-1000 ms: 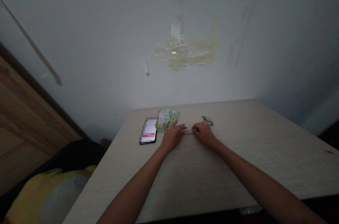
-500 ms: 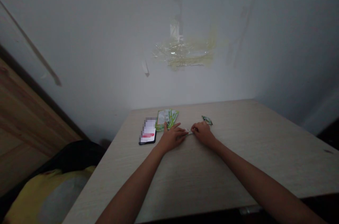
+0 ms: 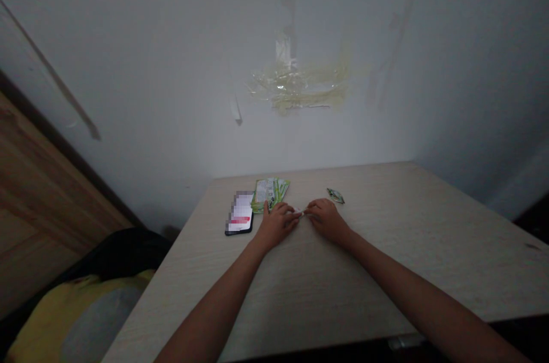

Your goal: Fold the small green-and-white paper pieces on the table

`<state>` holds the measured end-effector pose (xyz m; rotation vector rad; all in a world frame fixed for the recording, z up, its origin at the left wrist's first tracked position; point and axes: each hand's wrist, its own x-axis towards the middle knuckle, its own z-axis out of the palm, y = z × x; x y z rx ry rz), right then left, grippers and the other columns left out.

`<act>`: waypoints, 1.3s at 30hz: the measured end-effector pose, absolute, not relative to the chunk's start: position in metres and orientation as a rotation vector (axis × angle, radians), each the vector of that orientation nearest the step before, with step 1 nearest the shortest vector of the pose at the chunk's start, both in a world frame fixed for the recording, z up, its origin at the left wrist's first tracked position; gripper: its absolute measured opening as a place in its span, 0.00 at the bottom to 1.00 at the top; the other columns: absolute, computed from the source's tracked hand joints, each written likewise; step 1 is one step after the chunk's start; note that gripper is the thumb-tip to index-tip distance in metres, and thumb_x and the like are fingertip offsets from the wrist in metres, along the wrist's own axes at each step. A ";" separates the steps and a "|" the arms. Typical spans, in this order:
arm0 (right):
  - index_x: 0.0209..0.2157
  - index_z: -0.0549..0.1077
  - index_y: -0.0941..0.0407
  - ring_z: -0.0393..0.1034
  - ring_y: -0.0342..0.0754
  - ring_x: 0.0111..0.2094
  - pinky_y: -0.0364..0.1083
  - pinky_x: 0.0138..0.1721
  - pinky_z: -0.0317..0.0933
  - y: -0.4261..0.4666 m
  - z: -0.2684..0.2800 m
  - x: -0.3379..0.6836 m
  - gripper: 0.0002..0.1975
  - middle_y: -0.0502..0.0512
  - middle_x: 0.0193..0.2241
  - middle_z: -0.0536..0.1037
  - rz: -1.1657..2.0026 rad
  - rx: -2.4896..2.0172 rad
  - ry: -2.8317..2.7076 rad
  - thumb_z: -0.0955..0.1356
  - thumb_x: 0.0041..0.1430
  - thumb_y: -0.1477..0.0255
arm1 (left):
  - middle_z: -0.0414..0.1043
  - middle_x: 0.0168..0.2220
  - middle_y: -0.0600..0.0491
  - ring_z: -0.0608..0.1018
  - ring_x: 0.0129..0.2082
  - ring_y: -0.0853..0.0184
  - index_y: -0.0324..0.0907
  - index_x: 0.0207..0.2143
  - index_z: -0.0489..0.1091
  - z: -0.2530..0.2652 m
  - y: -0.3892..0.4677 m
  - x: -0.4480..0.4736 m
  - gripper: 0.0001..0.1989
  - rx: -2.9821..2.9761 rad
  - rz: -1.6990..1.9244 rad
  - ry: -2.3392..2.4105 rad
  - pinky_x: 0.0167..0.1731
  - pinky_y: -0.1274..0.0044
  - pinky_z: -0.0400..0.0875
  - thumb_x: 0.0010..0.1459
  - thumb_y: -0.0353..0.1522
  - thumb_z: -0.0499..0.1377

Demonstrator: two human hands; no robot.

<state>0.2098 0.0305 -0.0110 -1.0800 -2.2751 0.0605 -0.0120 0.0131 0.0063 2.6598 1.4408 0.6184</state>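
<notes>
My left hand (image 3: 278, 224) rests low over the table, its fingers closed on a small white piece (image 3: 297, 211) too tiny to identify. From the other side my right hand (image 3: 326, 219) pinches the same white piece, so the fingertips of both hands nearly meet. Just behind my left hand lie several green-and-white printed packets (image 3: 269, 191), fanned over one another. A smaller green packet (image 3: 335, 195) lies flat beyond my right hand, apart from it. Most of the white piece is hidden by my fingers.
A phone (image 3: 240, 211) with a lit screen lies left of the packets, touching or nearly touching them. The pale wooden table (image 3: 386, 271) meets a wall (image 3: 180, 66) with peeling tape (image 3: 300, 86). A yellow-and-grey cloth item (image 3: 86, 311) is at lower left.
My right hand has shifted slightly left, its fingertips now closer to those of my left hand. The packets and phone stay where they were.
</notes>
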 end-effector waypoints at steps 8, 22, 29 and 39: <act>0.44 0.76 0.55 0.66 0.51 0.47 0.55 0.54 0.54 0.032 -0.010 0.211 0.14 0.58 0.42 0.77 0.095 -1.027 -2.345 0.65 0.57 0.79 | 0.71 0.53 0.57 0.62 0.61 0.58 0.62 0.49 0.71 0.000 0.018 -0.015 0.14 2.577 0.613 1.464 0.60 0.45 0.30 0.63 0.39 0.55; 0.45 0.77 0.51 0.65 0.53 0.53 0.57 0.57 0.53 0.029 -0.005 0.210 0.13 0.57 0.43 0.78 0.165 -0.912 -2.384 0.66 0.60 0.76 | 0.73 0.52 0.54 0.64 0.61 0.62 0.51 0.46 0.71 0.004 0.016 -0.014 0.12 2.448 0.747 1.546 0.62 0.49 0.29 0.61 0.32 0.55; 0.41 0.79 0.53 0.65 0.53 0.48 0.55 0.54 0.54 0.026 -0.003 0.208 0.11 0.58 0.39 0.75 0.031 -1.019 -2.378 0.66 0.59 0.74 | 0.75 0.48 0.55 0.67 0.57 0.60 0.53 0.41 0.75 0.011 0.006 -0.009 0.09 2.628 0.754 1.539 0.62 0.49 0.26 0.61 0.35 0.56; 0.47 0.76 0.55 0.64 0.52 0.53 0.54 0.55 0.58 0.026 -0.010 0.210 0.14 0.62 0.48 0.74 0.160 -0.979 -2.293 0.65 0.61 0.75 | 0.72 0.54 0.57 0.62 0.62 0.55 0.61 0.50 0.70 0.004 0.002 -0.002 0.14 2.656 0.669 1.560 0.59 0.44 0.22 0.63 0.39 0.53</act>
